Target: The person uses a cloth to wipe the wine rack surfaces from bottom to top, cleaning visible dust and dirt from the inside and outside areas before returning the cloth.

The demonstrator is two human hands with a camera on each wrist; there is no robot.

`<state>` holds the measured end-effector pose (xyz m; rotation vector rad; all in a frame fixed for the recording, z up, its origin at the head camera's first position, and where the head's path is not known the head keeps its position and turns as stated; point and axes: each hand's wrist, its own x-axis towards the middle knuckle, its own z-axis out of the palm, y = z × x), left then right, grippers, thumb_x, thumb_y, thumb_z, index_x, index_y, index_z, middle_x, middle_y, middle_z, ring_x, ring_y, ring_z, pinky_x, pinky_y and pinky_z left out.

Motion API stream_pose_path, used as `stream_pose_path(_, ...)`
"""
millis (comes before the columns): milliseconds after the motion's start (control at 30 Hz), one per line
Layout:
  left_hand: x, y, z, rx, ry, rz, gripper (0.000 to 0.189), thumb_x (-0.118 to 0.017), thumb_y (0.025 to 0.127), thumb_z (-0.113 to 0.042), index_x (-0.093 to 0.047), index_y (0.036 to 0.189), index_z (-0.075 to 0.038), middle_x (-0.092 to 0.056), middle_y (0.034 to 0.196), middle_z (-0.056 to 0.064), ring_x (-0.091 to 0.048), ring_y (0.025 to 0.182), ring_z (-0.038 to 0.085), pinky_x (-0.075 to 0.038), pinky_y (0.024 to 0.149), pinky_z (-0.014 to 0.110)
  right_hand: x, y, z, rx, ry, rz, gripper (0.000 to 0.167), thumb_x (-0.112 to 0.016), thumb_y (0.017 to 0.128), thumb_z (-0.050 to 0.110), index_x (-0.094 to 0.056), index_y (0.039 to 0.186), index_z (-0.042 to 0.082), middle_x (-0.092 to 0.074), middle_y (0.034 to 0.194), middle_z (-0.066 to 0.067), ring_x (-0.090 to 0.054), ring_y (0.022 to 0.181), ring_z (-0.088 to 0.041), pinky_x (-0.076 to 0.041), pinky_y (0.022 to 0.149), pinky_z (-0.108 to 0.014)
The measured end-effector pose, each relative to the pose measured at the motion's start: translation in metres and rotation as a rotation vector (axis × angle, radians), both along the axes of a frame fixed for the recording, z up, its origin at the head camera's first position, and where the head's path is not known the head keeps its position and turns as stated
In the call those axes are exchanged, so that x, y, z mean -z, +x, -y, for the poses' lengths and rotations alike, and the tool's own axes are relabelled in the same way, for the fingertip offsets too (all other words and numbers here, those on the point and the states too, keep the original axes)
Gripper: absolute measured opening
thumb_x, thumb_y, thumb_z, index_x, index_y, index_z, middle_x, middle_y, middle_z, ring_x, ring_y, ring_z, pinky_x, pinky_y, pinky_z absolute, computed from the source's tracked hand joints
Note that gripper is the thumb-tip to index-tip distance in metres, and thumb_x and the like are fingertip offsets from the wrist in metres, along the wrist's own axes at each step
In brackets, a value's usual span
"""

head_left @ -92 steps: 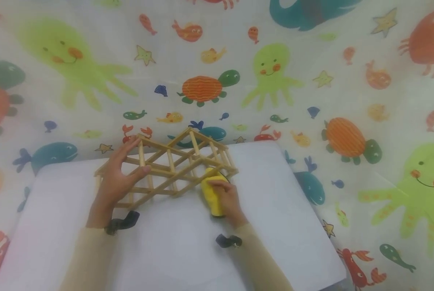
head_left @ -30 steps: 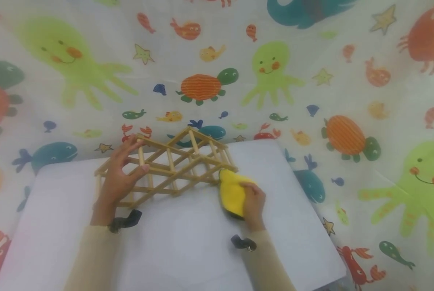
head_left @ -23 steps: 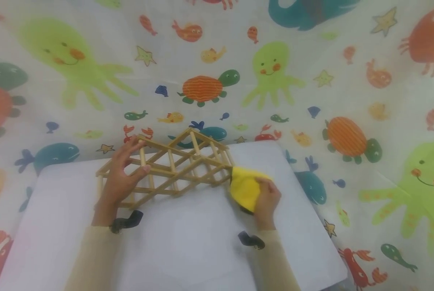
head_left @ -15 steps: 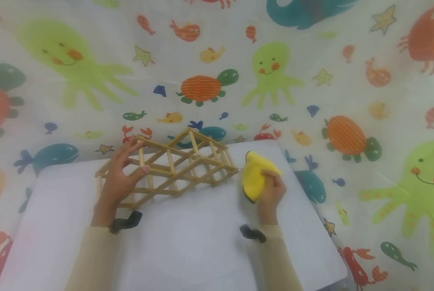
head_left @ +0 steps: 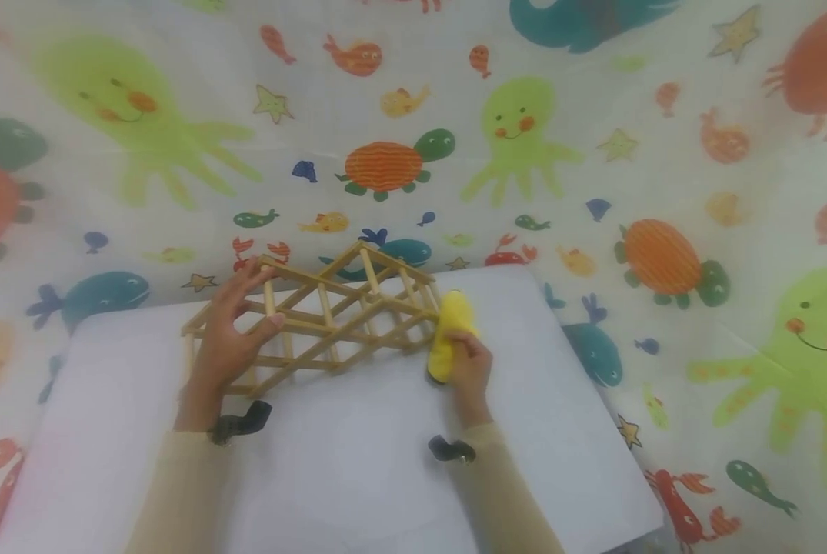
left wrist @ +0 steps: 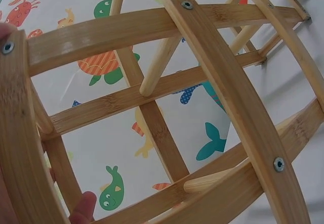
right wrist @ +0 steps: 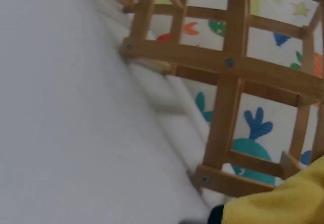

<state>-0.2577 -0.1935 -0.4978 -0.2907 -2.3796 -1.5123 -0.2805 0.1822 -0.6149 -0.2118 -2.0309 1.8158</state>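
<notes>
A wooden lattice rack [head_left: 358,315], made of crossed flat slats and round dowels joined by metal rivets, stands on the white table. My left hand [head_left: 225,342] grips its left part, thumb at the front and fingers over the upper edge. In the left wrist view a fingertip [left wrist: 83,210] shows beside a slat. Bunched in my right hand [head_left: 470,371] is a yellow cloth [head_left: 455,309] with a dark edge, right at the rack's right end. The right wrist view shows the cloth [right wrist: 283,204] overlapping the lower corner of the lattice [right wrist: 229,62].
The white tabletop [head_left: 358,454] spreads out in front of the rack and to both sides. Behind it hangs a white curtain [head_left: 565,146] printed with sea animals. A dark strap [head_left: 241,422] sits on each wrist.
My right hand has carried the cloth from the rack's lower right slats out past its right end, then back left against that end. My left hand keeps its grip and the rack stays put.
</notes>
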Motion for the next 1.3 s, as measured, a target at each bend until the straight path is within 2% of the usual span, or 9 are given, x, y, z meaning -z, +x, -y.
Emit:
stream_pose_path(133,0.0,0.001,0.003,-0.006,-0.01,-0.013,0.068,-0.075,0.094,-0.017,-0.052,0.158,-0.022,-0.028,0.177,-0.004,-0.024,0.161,0.032,-0.039,0.116,0.061,0.009,0.007,-0.004,-0.126,0.101,0.048,0.019,-0.063,0.1,0.0,-0.082,0.099,0.004,-0.081,0.109,-0.013,-0.071,0.094,-0.01,-0.057,0.081,-0.019)
stream_pose_path(267,0.003,-0.001,0.004,-0.004,-0.014,-0.03,0.068,-0.076,0.094,-0.017,-0.053,0.157,-0.023,-0.029,0.177,-0.005,-0.026,0.16,0.03,-0.041,0.112,0.048,0.013,0.011,-0.013,-0.185,0.136,0.091,0.019,-0.065,0.101,0.002,-0.083,0.1,0.008,-0.081,0.11,-0.01,-0.07,0.089,-0.01,-0.059,0.073,-0.02)
stream_pose_path(333,0.005,-0.002,0.004,-0.003,-0.015,-0.035,0.068,-0.076,0.093,-0.016,-0.054,0.157,-0.024,-0.029,0.176,-0.005,-0.027,0.159,0.029,-0.041,0.109,0.043,0.01,0.01,-0.018,-0.156,0.119,0.069,0.019,-0.065,0.102,0.004,-0.083,0.103,0.009,-0.082,0.111,-0.009,-0.071,0.093,-0.012,-0.059,0.077,-0.02)
stream_pose_path(433,0.007,-0.003,0.003,-0.007,-0.017,-0.035,0.067,-0.076,0.094,-0.017,-0.054,0.157,-0.024,-0.029,0.176,-0.007,-0.027,0.16,0.029,-0.04,0.108,0.037,0.002,0.007,-0.023,-0.041,0.06,0.024,0.02,-0.064,0.102,0.004,-0.083,0.104,0.01,-0.082,0.11,-0.01,-0.07,0.099,-0.012,-0.056,0.085,-0.017)
stream_pose_path(567,0.007,-0.002,0.003,-0.012,-0.02,-0.032,0.067,-0.076,0.094,-0.017,-0.054,0.157,-0.024,-0.03,0.176,-0.005,-0.026,0.16,0.029,-0.04,0.107,0.031,-0.005,0.002,-0.024,0.061,0.0,0.0,0.022,-0.062,0.099,-0.001,-0.082,0.104,0.006,-0.081,0.111,-0.014,-0.068,0.098,-0.012,-0.053,0.085,-0.016)
stream_pose_path(833,0.001,0.001,0.003,-0.035,-0.022,-0.019,0.066,-0.074,0.096,-0.021,-0.052,0.158,-0.023,-0.026,0.177,-0.009,-0.022,0.162,0.031,-0.041,0.115,0.049,0.002,-0.007,-0.003,0.003,0.055,0.052,0.021,-0.066,0.1,0.004,-0.083,0.109,0.008,-0.081,0.118,-0.011,-0.073,0.111,-0.019,-0.055,0.094,-0.018)
stream_pose_path(1133,0.002,0.0,0.009,-0.05,-0.007,-0.019,0.066,-0.075,0.094,-0.02,-0.054,0.157,-0.024,-0.027,0.177,-0.009,-0.022,0.162,0.027,-0.04,0.113,0.06,0.025,-0.003,0.024,-0.223,0.257,0.235,0.023,-0.065,0.1,0.008,-0.085,0.109,0.014,-0.083,0.104,-0.008,-0.068,0.067,-0.005,-0.057,0.061,-0.019)
stream_pose_path(1200,0.004,-0.001,0.008,-0.043,0.001,-0.013,0.067,-0.074,0.095,-0.019,-0.053,0.158,-0.024,-0.026,0.177,-0.01,-0.021,0.163,0.028,-0.038,0.115,0.062,0.025,0.0,0.025,-0.186,0.263,0.211,0.021,-0.066,0.101,0.011,-0.085,0.108,0.015,-0.083,0.102,-0.008,-0.069,0.068,-0.008,-0.057,0.06,-0.021)
stream_pose_path(1300,0.005,-0.004,0.005,-0.031,0.008,-0.017,0.067,-0.075,0.095,-0.019,-0.053,0.157,-0.022,-0.026,0.177,-0.01,-0.021,0.163,0.029,-0.037,0.115,0.066,0.022,0.004,0.023,-0.016,0.207,0.152,0.02,-0.067,0.101,0.014,-0.085,0.107,0.02,-0.083,0.106,-0.004,-0.072,0.083,-0.011,-0.058,0.07,-0.02)
